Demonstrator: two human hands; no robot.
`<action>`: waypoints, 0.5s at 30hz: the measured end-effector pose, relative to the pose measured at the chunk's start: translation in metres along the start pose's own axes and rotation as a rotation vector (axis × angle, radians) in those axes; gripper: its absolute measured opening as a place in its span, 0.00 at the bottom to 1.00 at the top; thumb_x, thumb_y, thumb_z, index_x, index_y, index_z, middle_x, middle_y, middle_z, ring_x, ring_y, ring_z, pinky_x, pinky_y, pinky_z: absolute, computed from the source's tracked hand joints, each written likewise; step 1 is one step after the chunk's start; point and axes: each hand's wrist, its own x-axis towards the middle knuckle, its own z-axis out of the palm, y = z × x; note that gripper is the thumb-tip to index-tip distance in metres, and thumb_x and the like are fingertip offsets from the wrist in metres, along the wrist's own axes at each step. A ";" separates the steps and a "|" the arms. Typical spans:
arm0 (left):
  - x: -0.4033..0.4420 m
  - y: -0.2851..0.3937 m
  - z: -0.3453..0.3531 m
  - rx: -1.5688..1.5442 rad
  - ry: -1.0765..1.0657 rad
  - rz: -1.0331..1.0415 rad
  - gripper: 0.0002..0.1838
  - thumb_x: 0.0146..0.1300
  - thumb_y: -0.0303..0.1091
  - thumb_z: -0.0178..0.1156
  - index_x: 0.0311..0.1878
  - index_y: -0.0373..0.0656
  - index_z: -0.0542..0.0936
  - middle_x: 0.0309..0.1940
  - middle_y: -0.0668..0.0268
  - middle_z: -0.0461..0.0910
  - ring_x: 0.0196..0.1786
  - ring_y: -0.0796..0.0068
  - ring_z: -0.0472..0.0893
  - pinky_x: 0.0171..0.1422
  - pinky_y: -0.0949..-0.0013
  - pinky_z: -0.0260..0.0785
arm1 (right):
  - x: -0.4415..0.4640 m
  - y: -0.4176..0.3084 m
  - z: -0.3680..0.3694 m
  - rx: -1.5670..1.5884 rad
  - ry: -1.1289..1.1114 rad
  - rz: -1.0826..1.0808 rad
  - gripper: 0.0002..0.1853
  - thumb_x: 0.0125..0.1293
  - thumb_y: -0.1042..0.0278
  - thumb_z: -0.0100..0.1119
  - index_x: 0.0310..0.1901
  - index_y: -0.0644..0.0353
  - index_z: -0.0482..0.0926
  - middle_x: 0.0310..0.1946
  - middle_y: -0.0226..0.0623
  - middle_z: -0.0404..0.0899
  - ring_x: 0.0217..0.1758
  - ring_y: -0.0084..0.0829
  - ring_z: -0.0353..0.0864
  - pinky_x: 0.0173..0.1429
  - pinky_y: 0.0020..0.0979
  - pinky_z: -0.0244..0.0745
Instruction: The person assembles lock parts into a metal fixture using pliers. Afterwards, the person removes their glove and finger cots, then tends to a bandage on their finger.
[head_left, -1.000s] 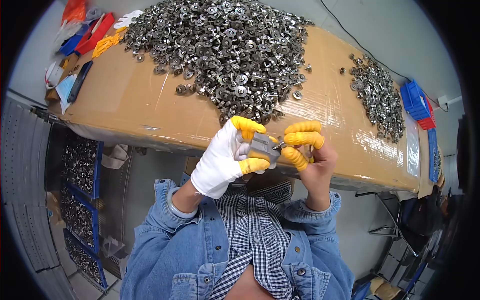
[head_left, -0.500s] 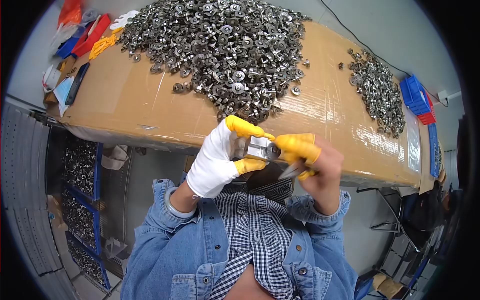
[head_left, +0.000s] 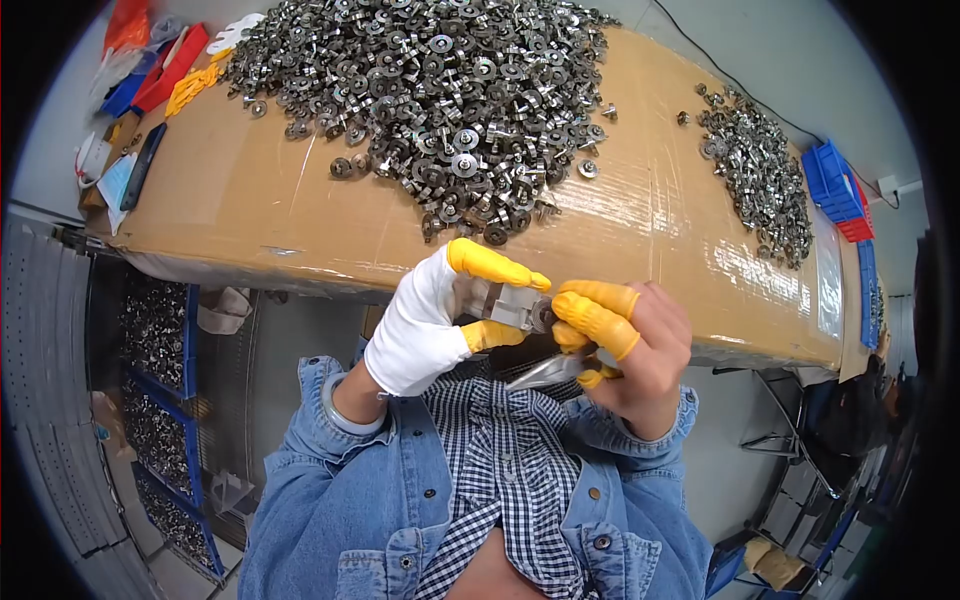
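Note:
My left hand (head_left: 430, 320), in a white glove with yellow fingertips, grips a small grey metal block (head_left: 512, 306) between thumb and fingers. A round dark metal part (head_left: 543, 314) sits at the block's right end. My right hand (head_left: 625, 345), with yellow finger covers, has its fingertips pressed together at that round part. A pointed silver tool (head_left: 548, 373) juts out to the left from under the right hand's fingers. The large pile of metal parts (head_left: 440, 100) lies on the table beyond both hands.
A smaller pile of parts (head_left: 755, 170) lies on the cardboard-covered table (head_left: 330, 225) at the right, near a blue bin (head_left: 828, 180). At the left are a red tray (head_left: 172, 70), yellow finger covers (head_left: 192, 88) and a dark flat object (head_left: 143, 165). Part-filled blue trays (head_left: 155, 330) stand below left.
My right hand has turned, and the silver tool now shows beneath its fingers, pointing left. The round part now sits at the block's end. The view has shifted slightly.

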 end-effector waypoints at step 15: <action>0.001 -0.003 0.002 0.146 -0.001 0.004 0.22 0.55 0.11 0.61 0.53 0.38 0.76 0.52 0.61 0.81 0.55 0.71 0.81 0.62 0.66 0.74 | -0.009 0.005 0.006 0.038 -0.035 0.008 0.20 0.36 0.68 0.66 0.36 0.62 0.82 0.35 0.36 0.80 0.31 0.34 0.78 0.32 0.33 0.70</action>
